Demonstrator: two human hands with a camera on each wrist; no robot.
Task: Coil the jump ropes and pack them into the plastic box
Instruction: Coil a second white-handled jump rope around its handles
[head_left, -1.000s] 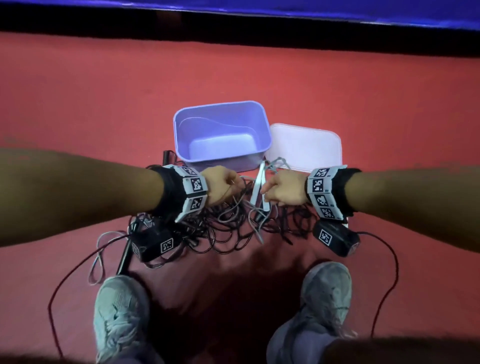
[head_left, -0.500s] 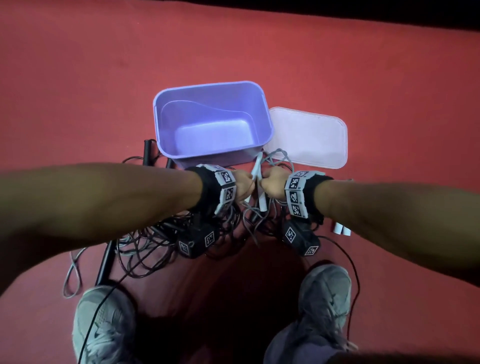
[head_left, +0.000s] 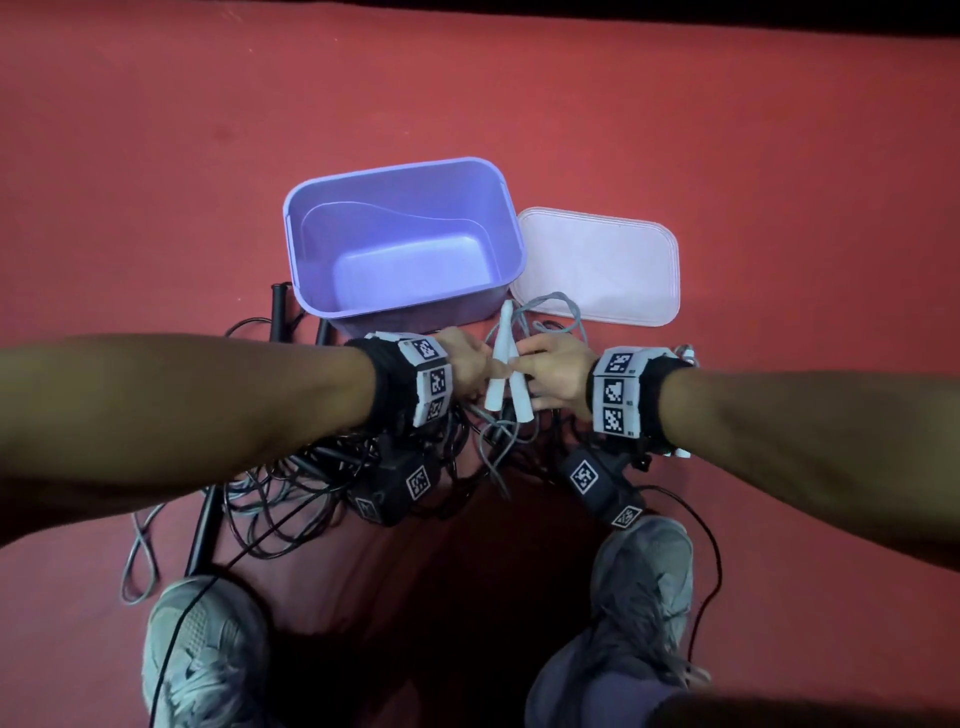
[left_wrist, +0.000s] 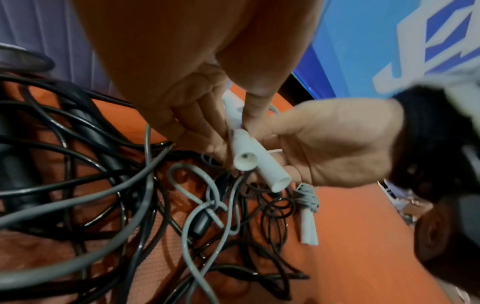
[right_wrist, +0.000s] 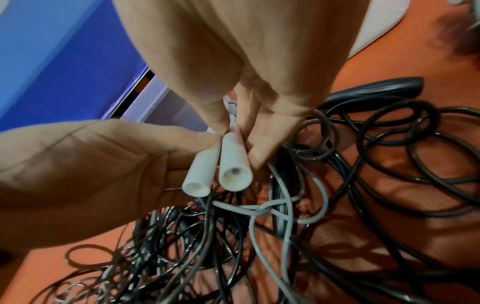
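Two white handles (head_left: 503, 374) are pinched side by side between the left hand (head_left: 467, 358) and right hand (head_left: 558, 371), fingers curled round them, above tangled ropes (head_left: 322, 483) on the floor, just before the box (head_left: 311, 291)

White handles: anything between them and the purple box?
Nothing visible blocks the way. Both hands, left hand and right hand, hold the white handles just short of the purple box, which is open; its lid lies beside it. Their grey cord trails through the black ropes.
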